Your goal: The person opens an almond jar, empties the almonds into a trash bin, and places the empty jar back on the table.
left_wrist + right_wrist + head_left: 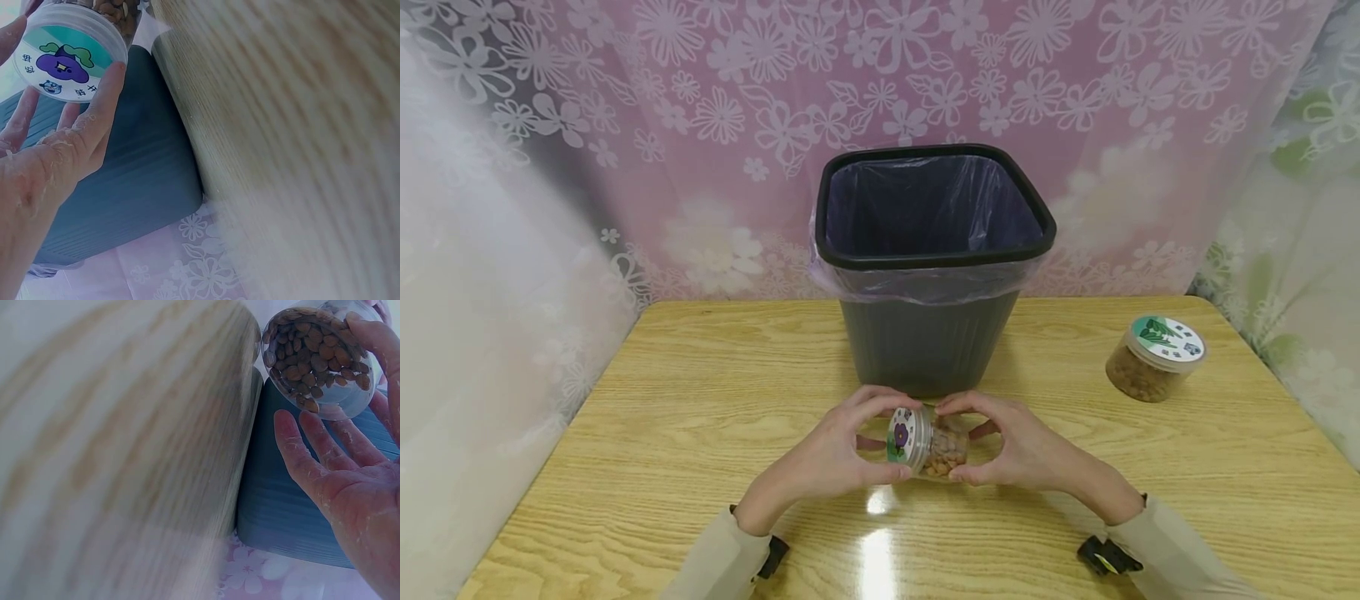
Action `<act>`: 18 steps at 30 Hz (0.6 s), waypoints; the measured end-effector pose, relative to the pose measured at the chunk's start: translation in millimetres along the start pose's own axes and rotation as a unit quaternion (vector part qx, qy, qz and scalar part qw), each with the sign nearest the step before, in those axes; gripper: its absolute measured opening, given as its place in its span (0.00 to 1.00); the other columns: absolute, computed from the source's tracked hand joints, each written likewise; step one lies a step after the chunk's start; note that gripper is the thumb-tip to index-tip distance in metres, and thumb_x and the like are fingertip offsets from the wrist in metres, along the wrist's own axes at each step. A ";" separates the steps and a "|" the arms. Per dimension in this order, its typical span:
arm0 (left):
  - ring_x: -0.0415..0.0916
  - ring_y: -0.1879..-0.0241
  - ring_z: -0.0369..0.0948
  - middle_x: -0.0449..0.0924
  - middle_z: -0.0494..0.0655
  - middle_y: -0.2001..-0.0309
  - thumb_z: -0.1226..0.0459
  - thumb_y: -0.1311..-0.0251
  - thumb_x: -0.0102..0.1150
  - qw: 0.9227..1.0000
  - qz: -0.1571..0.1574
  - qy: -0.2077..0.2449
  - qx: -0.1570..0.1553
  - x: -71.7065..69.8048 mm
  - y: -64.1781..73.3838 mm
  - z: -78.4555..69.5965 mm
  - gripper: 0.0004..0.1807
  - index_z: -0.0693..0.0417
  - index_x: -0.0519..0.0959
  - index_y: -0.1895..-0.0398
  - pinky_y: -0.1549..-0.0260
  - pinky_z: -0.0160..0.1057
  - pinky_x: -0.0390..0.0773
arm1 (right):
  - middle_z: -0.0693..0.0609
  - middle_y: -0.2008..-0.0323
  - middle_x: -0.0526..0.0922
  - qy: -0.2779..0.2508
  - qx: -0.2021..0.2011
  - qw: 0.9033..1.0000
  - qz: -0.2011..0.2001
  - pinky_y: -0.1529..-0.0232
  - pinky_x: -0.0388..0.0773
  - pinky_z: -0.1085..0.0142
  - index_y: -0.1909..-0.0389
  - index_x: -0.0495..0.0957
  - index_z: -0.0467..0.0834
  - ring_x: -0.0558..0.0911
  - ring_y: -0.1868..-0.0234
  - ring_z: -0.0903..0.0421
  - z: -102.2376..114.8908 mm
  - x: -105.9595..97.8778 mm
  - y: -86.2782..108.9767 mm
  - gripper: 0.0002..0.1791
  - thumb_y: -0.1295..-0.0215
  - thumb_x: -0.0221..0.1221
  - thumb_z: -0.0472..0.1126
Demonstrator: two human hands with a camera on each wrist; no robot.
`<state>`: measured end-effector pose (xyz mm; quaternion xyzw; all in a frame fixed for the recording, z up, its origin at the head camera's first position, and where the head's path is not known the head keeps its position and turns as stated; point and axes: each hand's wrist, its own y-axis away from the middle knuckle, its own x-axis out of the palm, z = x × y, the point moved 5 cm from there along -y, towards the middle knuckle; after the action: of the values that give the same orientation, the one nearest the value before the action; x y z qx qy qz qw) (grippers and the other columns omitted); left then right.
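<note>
A clear plastic jar of brown kernels or seeds is turned on its side, its base to the right. The lid points left and bears a purple vegetable picture on green and white. My left hand grips the lid end, thumb on the near side and fingers over the far side. At the other end my right hand holds the jar near its base, thumb and fingers curved round it. Through the base, the right wrist view shows the kernels. Whether the jar touches the table is unclear.
Just behind the hands stands a dark bin with a thin purple liner. A second lidded jar, with a green-vegetable label, is upright at the right on the wooden table. Flowered curtains hang behind and at both sides.
</note>
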<state>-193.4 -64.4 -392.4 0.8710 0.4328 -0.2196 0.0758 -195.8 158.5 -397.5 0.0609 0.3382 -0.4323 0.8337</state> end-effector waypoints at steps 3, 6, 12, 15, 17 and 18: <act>0.70 0.37 0.42 0.65 0.37 0.32 0.61 0.46 0.76 1.000 -0.001 0.006 -0.003 0.0 -0.5 0.4 0.38 0.30 0.73 0.32 0.48 0.39 0.85 | 0.52 0.36 0.78 0.000 0.000 1.000 -0.001 0.50 0.87 0.59 0.38 0.75 0.50 0.79 0.36 0.48 0.2 -0.3 0.2 0.34 0.46 0.77 0.47; 0.71 0.37 0.44 0.66 0.38 0.33 0.60 0.46 0.76 1.000 -0.001 0.014 -0.007 0.2 -0.9 0.9 0.38 0.31 0.73 0.32 0.49 0.38 0.85 | 0.52 0.36 0.78 0.000 0.000 1.000 -0.001 0.50 0.87 0.60 0.38 0.75 0.50 0.79 0.36 0.48 0.0 -0.2 0.1 0.34 0.46 0.77 0.46; 0.71 0.37 0.46 0.67 0.39 0.34 0.59 0.46 0.77 1.000 -0.003 0.024 -0.015 0.4 -1.1 1.8 0.38 0.34 0.72 0.31 0.50 0.37 0.85 | 0.52 0.36 0.78 -0.002 0.002 1.000 0.001 0.50 0.87 0.60 0.38 0.75 0.50 0.79 0.36 0.48 -1.0 0.2 -0.5 0.34 0.46 0.77 0.47; 0.71 0.37 0.45 0.67 0.39 0.34 0.59 0.45 0.76 0.999 -0.004 0.025 -0.019 0.3 -1.4 2.4 0.38 0.34 0.72 0.30 0.50 0.37 0.85 | 0.52 0.36 0.78 -0.001 0.003 1.000 0.002 0.50 0.87 0.59 0.38 0.75 0.50 0.79 0.36 0.48 -1.4 -0.1 -0.6 0.34 0.45 0.77 0.47; 0.71 0.37 0.45 0.67 0.38 0.34 0.59 0.44 0.76 0.999 -0.005 0.025 -0.022 0.4 -1.2 2.6 0.38 0.34 0.72 0.30 0.50 0.37 0.85 | 0.52 0.36 0.78 -0.002 0.003 1.000 0.003 0.50 0.87 0.59 0.38 0.75 0.50 0.79 0.36 0.48 -1.5 0.1 -0.6 0.34 0.45 0.77 0.47; 0.71 0.37 0.45 0.67 0.38 0.34 0.59 0.44 0.76 0.999 -0.005 0.024 -0.024 0.4 -1.2 2.6 0.38 0.33 0.72 0.30 0.50 0.38 0.85 | 0.52 0.36 0.78 -0.003 0.003 1.000 0.003 0.50 0.87 0.59 0.38 0.75 0.50 0.79 0.36 0.48 -1.6 0.0 -0.5 0.34 0.45 0.77 0.48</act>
<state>-194.9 -64.3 -394.9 0.8717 0.4442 -0.1888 0.0848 -197.0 158.8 -398.6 0.0635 0.3346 -0.4311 0.8356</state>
